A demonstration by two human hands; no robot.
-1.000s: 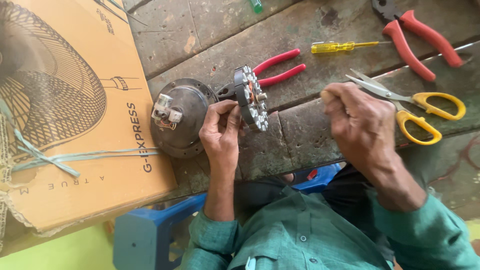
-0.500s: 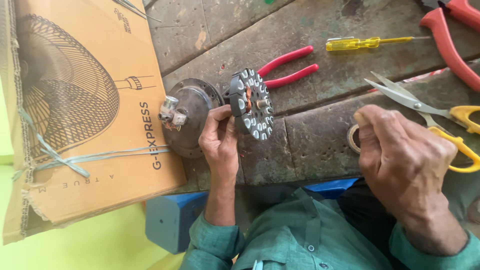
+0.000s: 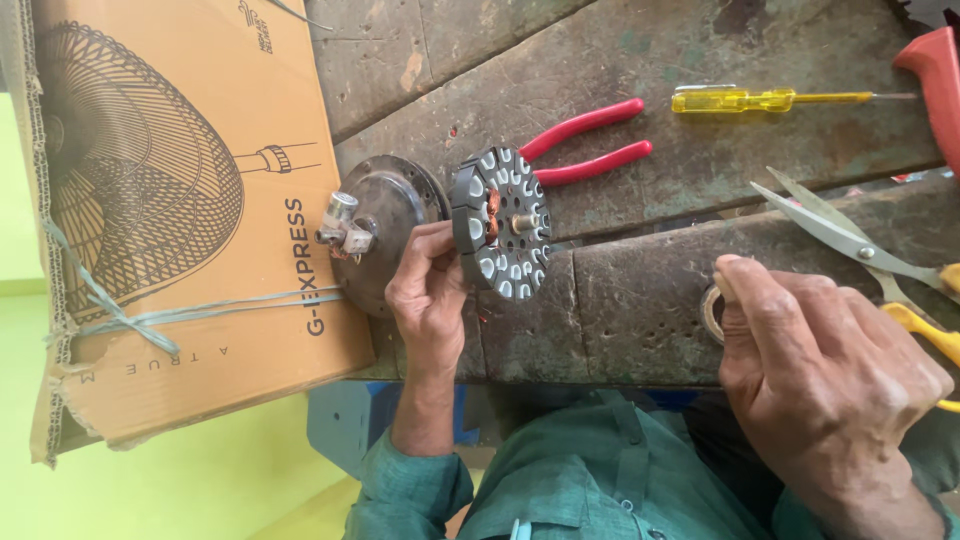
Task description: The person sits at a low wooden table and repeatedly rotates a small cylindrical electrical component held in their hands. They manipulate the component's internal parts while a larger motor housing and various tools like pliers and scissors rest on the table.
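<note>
Since the earlier frame, my right hand (image 3: 820, 370) has come in from the scissors toward the bench edge, and it is now closed around a small roll of tape (image 3: 712, 312) at lower right. The stator (image 3: 499, 224), a round slotted disc with copper winding at its centre, stands on edge at mid-frame. My left hand (image 3: 428, 300) sits directly below it, fingers pinching its lower left rim. Just left of the stator, touching the same hand, lies the domed metal motor cover (image 3: 385, 225). Red-handled pliers (image 3: 590, 145) lie above and right of the stator, their handles pointing right. A yellow screwdriver (image 3: 770, 99) lies at upper right. Yellow-handled scissors (image 3: 850, 245) rest at the right edge. A cardboard box (image 3: 170, 220) fills the left.
</note>
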